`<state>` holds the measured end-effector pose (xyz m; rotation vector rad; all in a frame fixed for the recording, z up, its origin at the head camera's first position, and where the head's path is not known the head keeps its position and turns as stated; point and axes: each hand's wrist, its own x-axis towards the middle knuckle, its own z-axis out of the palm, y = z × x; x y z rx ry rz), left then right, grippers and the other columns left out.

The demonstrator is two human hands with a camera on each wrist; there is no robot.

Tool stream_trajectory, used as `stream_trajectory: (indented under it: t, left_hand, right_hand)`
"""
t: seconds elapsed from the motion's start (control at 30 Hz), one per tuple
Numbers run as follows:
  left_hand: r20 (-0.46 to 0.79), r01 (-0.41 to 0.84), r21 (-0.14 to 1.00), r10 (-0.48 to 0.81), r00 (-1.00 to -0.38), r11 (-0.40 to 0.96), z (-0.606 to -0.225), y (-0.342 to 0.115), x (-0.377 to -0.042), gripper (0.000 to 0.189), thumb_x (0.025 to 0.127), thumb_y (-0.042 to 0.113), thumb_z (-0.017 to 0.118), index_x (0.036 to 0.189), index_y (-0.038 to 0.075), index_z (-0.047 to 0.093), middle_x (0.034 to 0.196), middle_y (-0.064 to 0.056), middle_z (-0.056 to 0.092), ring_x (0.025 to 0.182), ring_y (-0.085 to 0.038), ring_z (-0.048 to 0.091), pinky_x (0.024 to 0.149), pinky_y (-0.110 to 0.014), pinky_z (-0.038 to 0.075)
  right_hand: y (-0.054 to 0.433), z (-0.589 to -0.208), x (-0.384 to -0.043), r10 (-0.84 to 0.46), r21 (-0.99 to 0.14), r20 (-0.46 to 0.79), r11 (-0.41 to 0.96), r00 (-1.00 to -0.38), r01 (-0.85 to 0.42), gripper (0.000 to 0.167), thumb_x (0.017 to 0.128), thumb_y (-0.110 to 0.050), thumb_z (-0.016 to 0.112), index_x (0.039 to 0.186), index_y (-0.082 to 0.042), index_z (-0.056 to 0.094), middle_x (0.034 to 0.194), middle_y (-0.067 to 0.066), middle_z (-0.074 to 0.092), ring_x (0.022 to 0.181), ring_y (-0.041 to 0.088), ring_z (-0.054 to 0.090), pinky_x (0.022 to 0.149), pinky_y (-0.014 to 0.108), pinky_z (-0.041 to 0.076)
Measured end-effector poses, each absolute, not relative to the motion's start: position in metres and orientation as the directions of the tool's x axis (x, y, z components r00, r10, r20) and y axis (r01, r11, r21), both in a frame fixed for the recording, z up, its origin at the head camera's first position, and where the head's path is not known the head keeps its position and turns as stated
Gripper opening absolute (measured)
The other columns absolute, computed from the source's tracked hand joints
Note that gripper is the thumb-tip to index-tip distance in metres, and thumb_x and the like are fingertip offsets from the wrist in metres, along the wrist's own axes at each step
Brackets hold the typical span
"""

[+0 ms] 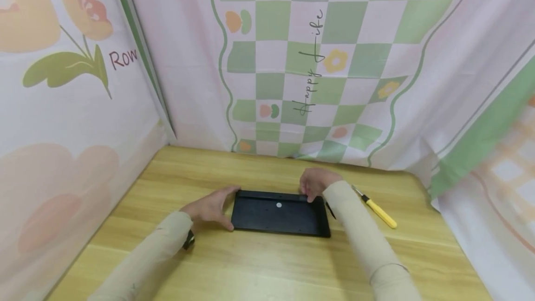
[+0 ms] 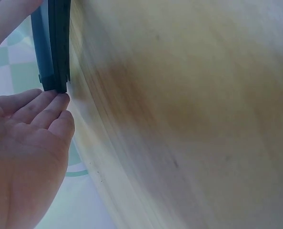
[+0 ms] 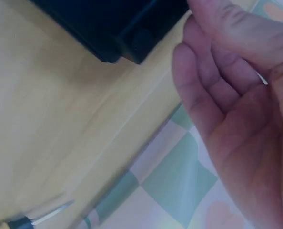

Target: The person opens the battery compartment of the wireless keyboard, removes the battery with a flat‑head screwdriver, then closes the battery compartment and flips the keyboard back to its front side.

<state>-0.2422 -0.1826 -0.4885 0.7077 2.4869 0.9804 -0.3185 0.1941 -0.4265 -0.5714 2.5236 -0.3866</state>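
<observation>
A black keyboard-like rectangular panel (image 1: pixel 267 217) lies on the table, with a raised ridge along its far long edge and a small white round sticker (image 1: pixel 278 205). My left hand (image 1: pixel 211 206) spans its left short side, thumb at the near corner and fingers at the far one. The left wrist view shows those fingers (image 2: pixel 48 112) nearly straight against the panel's end. Over the far ridge, right of centre, my right hand (image 1: pixel 315 182) pinches the edge with thumb and index finger. Its other fingers (image 3: pixel 201 81) curl beyond the edge. The exact thumb contact is hidden.
To the right of the panel lies a screwdriver (image 1: pixel 382 212) with a yellow and black handle, its metal shaft pointing away. The wooden table (image 1: pixel 259 268) meets a patterned curtain (image 1: pixel 292 106) at the back, and another printed cloth (image 1: pixel 62 175) hangs along the left.
</observation>
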Motion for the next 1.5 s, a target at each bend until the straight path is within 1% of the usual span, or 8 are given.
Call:
stream_trajectory:
  t: [0.1,0.23,0.43,0.53,0.6,0.77,1.1,1.5]
  left_hand:
    - [-0.151,0.316,0.708,0.573,-0.805,0.631,-0.488,-0.182,-0.242,0.125,0.071,0.028,0.100,0.168,0.009,0.024,0.175,-0.016,0.025,0.161,-0.039,0.026,0.132,-0.059,0.026]
    - [-0.143,0.325,0.706,0.576,-0.805,0.630,-0.488,-0.183,-0.241,0.125,0.071,0.028,0.100,0.168,0.008,0.024,0.175,-0.018,0.025,0.161,-0.041,0.026,0.131,-0.060,0.026]
    - [-0.133,0.324,0.718,0.578,-0.805,0.617,-0.489,-0.183,-0.241,0.126,0.070,0.028,0.101,0.168,0.008,0.024,0.175,-0.018,0.025,0.161,-0.041,0.026,0.131,-0.060,0.026]
    - [-0.135,0.317,0.722,0.574,-0.808,0.615,-0.490,-0.183,-0.241,0.126,0.070,0.027,0.101,0.168,0.009,0.024,0.175,-0.018,0.025,0.161,-0.041,0.026,0.131,-0.059,0.027]
    - [-0.143,0.312,0.717,0.570,-0.809,0.624,-0.490,-0.183,-0.240,0.126,0.070,0.027,0.101,0.168,0.011,0.024,0.175,-0.016,0.024,0.162,-0.039,0.025,0.132,-0.057,0.027]
    - [-0.137,0.317,0.717,0.572,-0.809,0.621,-0.490,-0.183,-0.240,0.126,0.070,0.027,0.101,0.168,0.009,0.025,0.175,-0.017,0.025,0.161,-0.041,0.026,0.132,-0.059,0.026]
    - [-0.140,0.314,0.719,0.571,-0.809,0.620,-0.491,-0.183,-0.241,0.125,0.070,0.028,0.101,0.168,0.010,0.025,0.175,-0.018,0.026,0.161,-0.041,0.027,0.130,-0.059,0.029]
    - [-0.124,0.332,0.727,0.590,-0.798,0.601,-0.491,-0.183,-0.241,0.125,0.071,0.031,0.100,0.168,0.008,0.025,0.174,-0.019,0.025,0.160,-0.042,0.026,0.130,-0.060,0.030]
  right_hand:
    - [0.204,-0.426,-0.316,-0.526,-0.354,-0.346,0.840,-0.776,-0.411,0.022,0.080,-0.006,0.090,0.091,-0.016,0.074,0.088,-0.006,0.073,0.082,0.010,0.067,0.076,0.028,0.059]
    - [0.219,-0.429,-0.307,-0.630,-0.358,-0.205,0.760,-0.749,-0.542,0.014,0.087,-0.010,0.086,0.099,-0.014,0.080,0.098,0.001,0.079,0.089,0.015,0.073,0.080,0.034,0.063]
    - [0.237,-0.447,-0.291,-0.771,-0.228,0.076,0.604,-0.632,-0.764,0.008,0.090,-0.009,0.083,0.097,-0.007,0.084,0.093,0.006,0.079,0.085,0.020,0.072,0.076,0.035,0.063]
    - [0.241,-0.456,-0.287,-0.793,-0.176,0.168,0.561,-0.586,-0.809,0.006,0.089,-0.006,0.083,0.094,-0.006,0.084,0.090,0.007,0.078,0.082,0.021,0.071,0.073,0.035,0.061]
    - [0.242,-0.460,-0.285,-0.784,-0.178,0.199,0.561,-0.588,-0.808,0.006,0.088,-0.005,0.083,0.094,-0.006,0.084,0.089,0.007,0.077,0.082,0.021,0.071,0.071,0.033,0.061]
    - [0.241,-0.463,-0.283,-0.745,-0.222,0.193,0.600,-0.638,-0.768,0.006,0.089,-0.005,0.082,0.095,-0.006,0.084,0.090,0.006,0.077,0.083,0.021,0.072,0.071,0.031,0.062]
    - [0.237,-0.457,-0.292,-0.613,-0.416,0.029,0.711,-0.790,-0.567,0.004,0.089,-0.006,0.083,0.091,-0.007,0.080,0.090,0.002,0.079,0.083,0.013,0.072,0.073,0.031,0.062]
    - [0.244,-0.449,-0.294,-0.591,-0.480,-0.027,0.715,-0.806,-0.508,0.007,0.093,-0.008,0.080,0.090,-0.014,0.076,0.088,-0.003,0.078,0.082,0.009,0.070,0.075,0.030,0.061]
